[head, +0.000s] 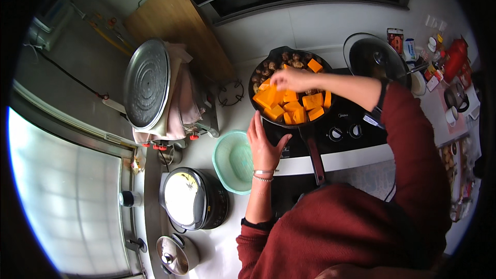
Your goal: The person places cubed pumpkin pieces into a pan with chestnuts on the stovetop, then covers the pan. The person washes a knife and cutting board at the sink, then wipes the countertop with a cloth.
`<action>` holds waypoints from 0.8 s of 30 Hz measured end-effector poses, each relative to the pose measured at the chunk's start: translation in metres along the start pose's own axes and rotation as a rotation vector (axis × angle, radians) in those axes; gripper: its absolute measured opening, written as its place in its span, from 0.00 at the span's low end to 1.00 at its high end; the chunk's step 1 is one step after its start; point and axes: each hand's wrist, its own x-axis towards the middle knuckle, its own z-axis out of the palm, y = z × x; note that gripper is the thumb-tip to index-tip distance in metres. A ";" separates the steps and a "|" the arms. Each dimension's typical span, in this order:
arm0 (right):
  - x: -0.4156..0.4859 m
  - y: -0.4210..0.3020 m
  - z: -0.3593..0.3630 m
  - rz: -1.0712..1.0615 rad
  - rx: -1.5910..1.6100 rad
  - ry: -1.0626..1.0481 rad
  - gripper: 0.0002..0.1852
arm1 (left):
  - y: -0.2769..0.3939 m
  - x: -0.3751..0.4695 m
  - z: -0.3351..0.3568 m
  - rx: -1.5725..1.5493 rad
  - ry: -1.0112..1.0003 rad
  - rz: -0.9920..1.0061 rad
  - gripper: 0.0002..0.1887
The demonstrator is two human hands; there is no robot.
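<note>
A black frying pan with a long handle stands on the gas stove. Orange pumpkin chunks fill its near part, skin and cut faces showing. Behind them lie brown, rounded pieces, perhaps chestnuts or meat. My right hand reaches over the pan from the right, its slightly blurred fingers closed on a pumpkin chunk at the left side. My left hand is empty, thumb and fingers spread, with fingertips close to the pan's near left rim. Partly behind it sits a mint-green plastic basket.
A glass-lidded pan occupies the stove's right rear. Left of the basket are a rice cooker and a lidded pot. A round metal lid leans beside a wooden board. Bottles and packets crowd the right counter.
</note>
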 end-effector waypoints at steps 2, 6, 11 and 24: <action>0.027 0.027 -0.026 0.077 -0.029 0.165 0.14 | -0.007 -0.013 -0.005 0.014 -0.039 -0.071 0.46; 0.068 0.073 -0.026 0.132 -0.113 0.169 0.13 | -0.030 -0.047 -0.020 0.042 -0.075 -0.208 0.40; 0.088 0.097 -0.023 0.088 -0.245 -0.052 0.10 | -0.054 -0.091 -0.046 0.100 -0.042 -0.356 0.34; 0.114 0.112 -0.040 0.046 -0.267 -0.077 0.09 | -0.063 -0.113 -0.051 0.096 0.032 -0.493 0.30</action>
